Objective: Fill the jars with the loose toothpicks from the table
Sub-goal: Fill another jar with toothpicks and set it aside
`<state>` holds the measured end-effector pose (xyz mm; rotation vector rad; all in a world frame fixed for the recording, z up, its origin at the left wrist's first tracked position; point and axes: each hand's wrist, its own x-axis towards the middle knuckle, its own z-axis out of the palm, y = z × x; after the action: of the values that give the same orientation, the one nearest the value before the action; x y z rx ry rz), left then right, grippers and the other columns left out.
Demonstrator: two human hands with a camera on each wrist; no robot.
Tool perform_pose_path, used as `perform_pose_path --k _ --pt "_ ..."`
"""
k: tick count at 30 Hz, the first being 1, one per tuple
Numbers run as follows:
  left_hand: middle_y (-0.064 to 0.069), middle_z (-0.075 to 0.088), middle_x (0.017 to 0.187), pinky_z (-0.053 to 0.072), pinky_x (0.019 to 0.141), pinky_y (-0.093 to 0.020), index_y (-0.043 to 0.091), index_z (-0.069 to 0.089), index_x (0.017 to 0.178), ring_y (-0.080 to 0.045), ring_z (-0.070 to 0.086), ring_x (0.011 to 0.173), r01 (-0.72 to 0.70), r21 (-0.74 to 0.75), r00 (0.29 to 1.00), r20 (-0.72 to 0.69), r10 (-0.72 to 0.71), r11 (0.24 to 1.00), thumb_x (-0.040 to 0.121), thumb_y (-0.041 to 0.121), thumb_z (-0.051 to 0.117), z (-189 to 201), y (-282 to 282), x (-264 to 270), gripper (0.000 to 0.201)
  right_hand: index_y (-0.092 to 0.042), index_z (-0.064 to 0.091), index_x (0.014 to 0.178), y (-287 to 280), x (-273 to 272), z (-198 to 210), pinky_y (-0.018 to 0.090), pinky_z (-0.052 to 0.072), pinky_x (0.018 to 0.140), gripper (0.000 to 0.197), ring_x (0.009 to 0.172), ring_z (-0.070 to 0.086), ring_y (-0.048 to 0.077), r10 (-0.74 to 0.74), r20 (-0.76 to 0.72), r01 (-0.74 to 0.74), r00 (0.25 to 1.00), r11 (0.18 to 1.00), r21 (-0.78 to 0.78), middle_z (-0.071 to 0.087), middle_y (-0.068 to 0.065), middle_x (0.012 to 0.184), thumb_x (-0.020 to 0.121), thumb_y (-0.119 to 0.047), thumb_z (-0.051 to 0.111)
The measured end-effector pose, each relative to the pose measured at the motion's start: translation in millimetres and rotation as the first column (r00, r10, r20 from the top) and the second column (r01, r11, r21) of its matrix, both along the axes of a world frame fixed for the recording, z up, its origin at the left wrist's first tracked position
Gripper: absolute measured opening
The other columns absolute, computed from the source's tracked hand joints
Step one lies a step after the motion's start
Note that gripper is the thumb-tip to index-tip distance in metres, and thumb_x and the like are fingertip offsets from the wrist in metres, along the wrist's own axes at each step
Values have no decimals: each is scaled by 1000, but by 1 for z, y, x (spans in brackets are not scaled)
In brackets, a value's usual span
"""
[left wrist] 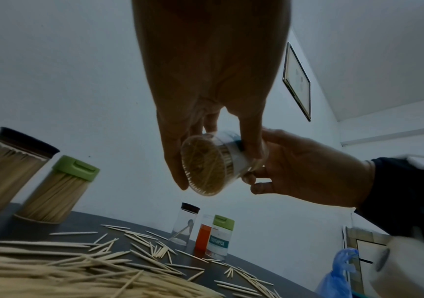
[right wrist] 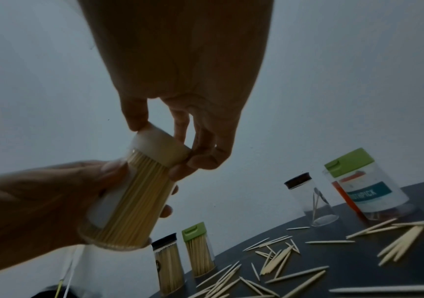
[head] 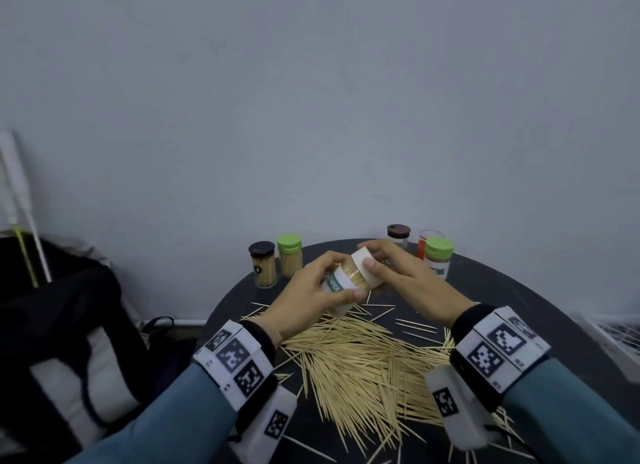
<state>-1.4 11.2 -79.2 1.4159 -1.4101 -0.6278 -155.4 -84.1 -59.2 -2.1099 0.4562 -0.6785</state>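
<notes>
While it is held tilted above the dark worktop (head: 502,290), the full jar (head: 341,283) is grasped around its body by the left hand (head: 304,290), and its white cap (head: 363,259) is pinched by the fingers of the right hand (head: 408,276). Loose toothpicks (head: 363,366) are heaped on the worktop beneath. 2 filled jars (head: 265,266) are stood at the far left, 3 others (head: 438,256) at the far right.

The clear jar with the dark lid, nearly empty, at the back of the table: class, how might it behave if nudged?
The jar is tall, narrow and holds few toothpicks, so probably light and tippy. Once down, its round wall would likely roll.
</notes>
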Motion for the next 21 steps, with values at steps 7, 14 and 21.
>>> perform_pose_path --k 7,14,21 --pt "-8 60 114 53 88 -32 13 53 122 -21 61 102 13 12 1000 -8 -13 1000 80 18 72 -1 1 5 47 -15 46 127 2 2 3 27 51 76 35 89 62 21 14 -44 -16 999 999 -51 58 0 104 96 -30 42" --pt "-5 60 111 52 83 -26 11 52 124 -14 60 97 4 2 1000 19 -4 1000 80 16 72 -2 2 7 48 -15 43 125 4 7 -1 37 51 85 30 97 60 20 45 -65 -48 997 998 -40 58 4 110 98 -27 38" --pt "2 60 106 51 77 -23 13 51 125 -14 59 98 27 37 994 105 -31 999 82 16 71 3 0 12 48 -14 39 128 3 5 2 44 49 89 33 104 57 28 59 -115 -65 992 997 -46 54 5 113 98 -28 38"
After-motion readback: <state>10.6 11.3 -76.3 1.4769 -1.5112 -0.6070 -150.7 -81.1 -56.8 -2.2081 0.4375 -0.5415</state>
